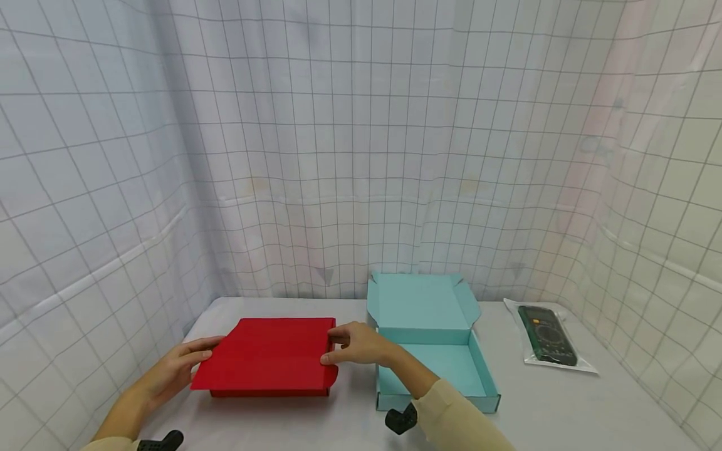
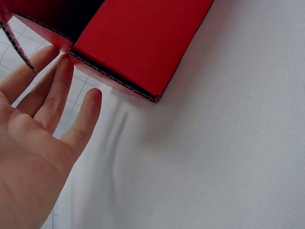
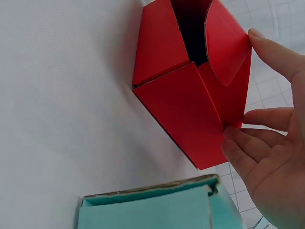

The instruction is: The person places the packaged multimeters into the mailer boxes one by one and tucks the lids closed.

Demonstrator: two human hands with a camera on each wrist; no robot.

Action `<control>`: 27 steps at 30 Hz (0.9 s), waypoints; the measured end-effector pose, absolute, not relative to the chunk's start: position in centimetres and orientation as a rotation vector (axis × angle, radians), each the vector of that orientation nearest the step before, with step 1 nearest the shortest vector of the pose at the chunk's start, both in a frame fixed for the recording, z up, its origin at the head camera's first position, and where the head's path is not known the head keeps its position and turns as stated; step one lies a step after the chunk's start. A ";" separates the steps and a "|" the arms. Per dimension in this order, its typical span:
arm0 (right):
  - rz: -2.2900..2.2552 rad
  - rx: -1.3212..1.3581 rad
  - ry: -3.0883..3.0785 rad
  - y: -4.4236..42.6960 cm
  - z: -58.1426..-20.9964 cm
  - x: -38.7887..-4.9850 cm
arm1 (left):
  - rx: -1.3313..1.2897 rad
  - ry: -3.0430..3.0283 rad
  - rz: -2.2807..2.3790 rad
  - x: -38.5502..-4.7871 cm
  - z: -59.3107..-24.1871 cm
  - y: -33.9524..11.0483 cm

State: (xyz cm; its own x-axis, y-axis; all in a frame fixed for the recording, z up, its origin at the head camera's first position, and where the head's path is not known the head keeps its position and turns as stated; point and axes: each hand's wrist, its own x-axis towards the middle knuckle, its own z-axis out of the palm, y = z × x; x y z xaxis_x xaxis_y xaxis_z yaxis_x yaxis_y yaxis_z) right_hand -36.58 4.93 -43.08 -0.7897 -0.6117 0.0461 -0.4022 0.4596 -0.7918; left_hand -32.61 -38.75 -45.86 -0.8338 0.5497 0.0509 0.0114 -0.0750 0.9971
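A red cardboard box (image 1: 265, 357) lies on the left of the white table, its lid tilted partly down, with a dark gap showing under it in both wrist views. At its left side is my left hand (image 1: 177, 369), the extended fingers (image 2: 59, 86) touching the box wall near a corner. My right hand (image 1: 358, 344) is at the opposite side. There the thumb (image 3: 274, 55) touches the lid's edge by a side flap (image 3: 226, 40), while other fingers rest against the side wall (image 3: 183, 112).
A light teal box (image 1: 429, 363) stands right of the red one, lid raised at the back, under my right forearm. Farther right lies a dark green multimeter (image 1: 547, 335) in a clear plastic bag. Grid-patterned white curtains (image 1: 361, 156) surround the table.
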 end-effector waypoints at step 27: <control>-1.049 -0.894 2.582 4.7 -43.2 -36.0 | 0.579 1.986 1.898 -32.3 -46.8 -38.6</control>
